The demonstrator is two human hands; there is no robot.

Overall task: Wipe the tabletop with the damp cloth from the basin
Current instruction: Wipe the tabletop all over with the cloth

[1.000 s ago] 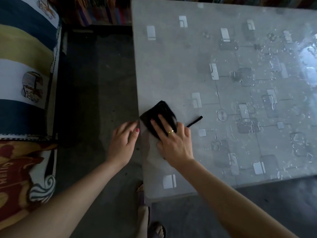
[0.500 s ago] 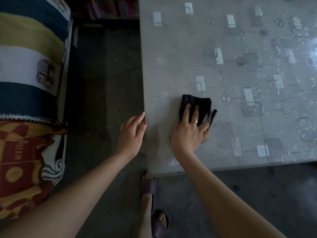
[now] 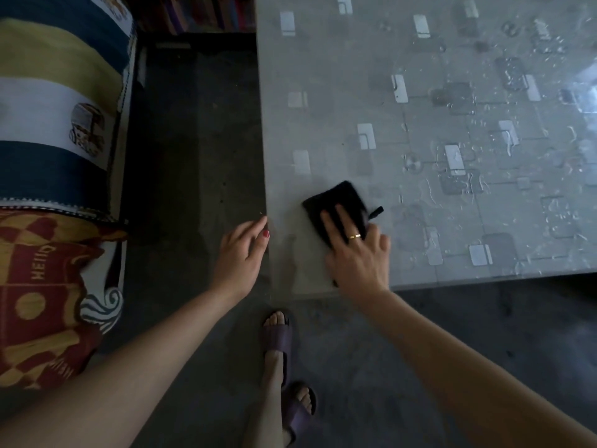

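right hand [image 3: 355, 257] swept the cloth [image 3: 336, 202] right, now it's slid back left toward the tabletop [image 3: 339, 76] edge

Dim room, seen from above. A dark grey concrete floor [image 3: 193, 140] runs through the middle and along the bottom. On the left is a couch [image 3: 48, 92] (or possibly a bed) under a cover striped navy, yellow and white. A red and yellow patterned cushion [image 3: 38, 302] lies on its near end. Colourful spines [image 3: 200, 14], perhaps books, line the top edge. Pale glare [image 3: 583, 98] shows far right.
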